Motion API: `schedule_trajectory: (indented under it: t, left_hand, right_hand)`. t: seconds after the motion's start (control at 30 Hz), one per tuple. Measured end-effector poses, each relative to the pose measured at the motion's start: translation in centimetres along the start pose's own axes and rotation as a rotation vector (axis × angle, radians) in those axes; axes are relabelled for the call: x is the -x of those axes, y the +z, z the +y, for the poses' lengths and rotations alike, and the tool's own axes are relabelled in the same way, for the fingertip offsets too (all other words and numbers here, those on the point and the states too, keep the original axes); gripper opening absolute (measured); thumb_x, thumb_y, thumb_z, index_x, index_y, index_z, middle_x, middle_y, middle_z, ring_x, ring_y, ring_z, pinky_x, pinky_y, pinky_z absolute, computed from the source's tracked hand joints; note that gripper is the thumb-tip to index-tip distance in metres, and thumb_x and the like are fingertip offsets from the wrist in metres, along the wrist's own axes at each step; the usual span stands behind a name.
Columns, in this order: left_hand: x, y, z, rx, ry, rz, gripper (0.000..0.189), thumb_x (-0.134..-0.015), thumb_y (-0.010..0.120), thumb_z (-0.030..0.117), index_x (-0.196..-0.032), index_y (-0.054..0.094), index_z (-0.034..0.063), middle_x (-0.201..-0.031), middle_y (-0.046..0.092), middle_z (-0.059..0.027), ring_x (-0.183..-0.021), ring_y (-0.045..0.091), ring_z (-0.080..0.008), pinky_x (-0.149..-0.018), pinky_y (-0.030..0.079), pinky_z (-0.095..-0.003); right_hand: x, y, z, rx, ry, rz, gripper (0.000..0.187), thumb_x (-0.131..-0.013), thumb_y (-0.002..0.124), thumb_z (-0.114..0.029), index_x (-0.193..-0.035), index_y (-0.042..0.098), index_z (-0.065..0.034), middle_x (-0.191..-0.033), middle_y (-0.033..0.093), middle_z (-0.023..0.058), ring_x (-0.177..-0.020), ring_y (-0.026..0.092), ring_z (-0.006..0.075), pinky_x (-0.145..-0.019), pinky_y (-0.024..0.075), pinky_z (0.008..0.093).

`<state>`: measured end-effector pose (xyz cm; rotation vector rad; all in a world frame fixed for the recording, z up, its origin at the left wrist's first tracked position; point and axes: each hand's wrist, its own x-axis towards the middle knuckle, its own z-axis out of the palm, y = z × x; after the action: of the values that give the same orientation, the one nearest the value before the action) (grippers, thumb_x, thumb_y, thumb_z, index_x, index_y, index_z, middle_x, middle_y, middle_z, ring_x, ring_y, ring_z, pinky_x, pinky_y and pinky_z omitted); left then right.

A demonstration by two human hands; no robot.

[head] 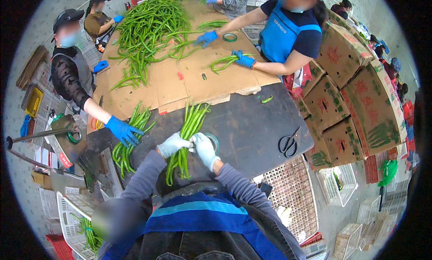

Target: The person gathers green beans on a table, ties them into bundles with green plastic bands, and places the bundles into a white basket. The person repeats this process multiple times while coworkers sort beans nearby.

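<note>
A bunch of long green peppers (191, 125) stands out above and below my left hand (174, 145), which wears a pale glove and is closed around its middle. My right hand (205, 150), gloved the same way, has its fingertips pinched together against the right side of the bunch. Beside those fingers shows a roll of green tape (214, 142), partly covered by the right hand; its grip on the roll is partly hidden. Left of my hands, a co-worker's blue-gloved hand (124, 130) rests over another pepper bunch (122, 155) on the dark tabletop (246, 125).
Black-handled scissors (288, 145) lie at the right. A large pepper heap (152, 27) covers part of the cardboard sheet (168, 87). Across the table, a co-worker in a blue apron (278, 33) holds several peppers (224, 61). Stacked cartons (334, 111) stand right; a white crate (72, 223) is lower left.
</note>
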<state>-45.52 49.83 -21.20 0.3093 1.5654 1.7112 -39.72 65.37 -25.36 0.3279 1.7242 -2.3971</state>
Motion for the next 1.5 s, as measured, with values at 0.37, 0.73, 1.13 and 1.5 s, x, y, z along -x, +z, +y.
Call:
schedule_trajectory:
  t: [0.37, 0.73, 1.13, 1.5]
  left_hand:
    - [3.0, 1.3, 1.1, 0.409, 0.199, 0.098, 0.053, -0.092, 0.056, 0.023, -0.140, 0.048, 0.0017, -0.131, 0.061, -0.0107, -0.115, 0.062, -0.0233, -0.099, 0.050, -0.0354]
    - [5.8, 4.4, 7.3, 0.476, 0.343, 0.149, 0.055, -0.090, 0.060, 0.015, -0.142, 0.045, 0.0018, -0.128, 0.061, -0.0118, -0.114, 0.063, -0.0217, -0.099, 0.051, -0.0364]
    - [7.5, 6.6, 8.9, 0.651, 0.305, 0.194, 0.047, -0.092, 0.061, 0.029, -0.129, 0.054, 0.0022, -0.104, 0.066, -0.0141, -0.092, 0.067, -0.0289, -0.086, 0.057, -0.0468]
    - [8.8, 6.4, 11.6, 0.466, 0.249, 0.157, 0.044, -0.090, 0.062, 0.021, -0.128, 0.056, -0.0005, -0.108, 0.067, -0.0146, -0.092, 0.068, -0.0250, -0.084, 0.057, -0.0396]
  right_hand:
    - [2.3, 3.2, -11.0, 0.701, -0.569, -0.032, 0.017, -0.103, 0.048, -0.021, -0.103, 0.059, -0.0074, -0.086, 0.062, 0.0135, -0.069, 0.064, 0.0279, -0.069, 0.0505, 0.0384]
    - [4.0, 5.4, -15.7, 1.028, -0.974, 0.201, 0.011, -0.093, 0.060, -0.016, -0.103, 0.061, -0.0128, -0.095, 0.061, 0.0133, -0.076, 0.065, 0.0343, -0.064, 0.0519, 0.0443]
    - [2.7, 5.5, -20.5, 1.087, -0.884, 0.088, 0.013, -0.099, 0.053, -0.022, -0.101, 0.060, -0.0113, -0.097, 0.060, 0.0145, -0.087, 0.064, 0.0367, -0.075, 0.0498, 0.0458]
    - [1.9, 5.4, -21.5, 1.094, -1.094, 0.003, 0.009, -0.094, 0.058, -0.018, -0.099, 0.060, -0.0118, -0.100, 0.058, 0.0152, -0.080, 0.064, 0.0351, -0.068, 0.0516, 0.0454]
